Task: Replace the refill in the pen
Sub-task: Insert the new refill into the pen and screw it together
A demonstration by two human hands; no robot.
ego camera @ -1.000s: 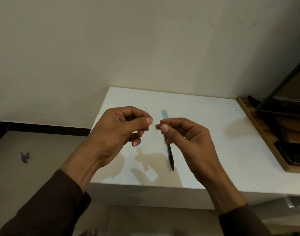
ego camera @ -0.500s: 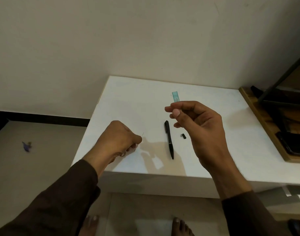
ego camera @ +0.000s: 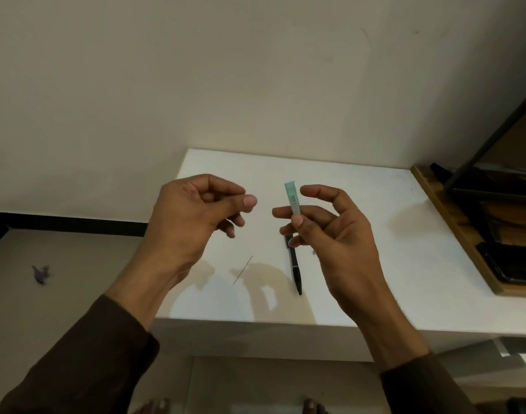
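A black pen [ego camera: 294, 265] lies on the white table [ego camera: 375, 234], tip toward me. A very thin dark refill [ego camera: 243, 270] rests on the table to its left, apart from both hands. My right hand [ego camera: 336, 234] is raised above the pen and pinches a small teal refill case [ego camera: 292, 196] upright between thumb and fingers. My left hand [ego camera: 196, 216] hovers at the same height, a little left of the case, fingers loosely curled and holding nothing. My right hand hides most of a small part [ego camera: 314, 252] on the table.
A wooden tray [ego camera: 452, 234] with dark objects and a black phone [ego camera: 512, 264] sits at the table's right edge. The wall is close behind. The table's front edge is near my wrists. A small purple scrap [ego camera: 40, 274] lies on the floor at left.
My left hand went down to the table, left the thin refill there, and has risen back empty. My right hand kept the teal case and now holds it more upright.
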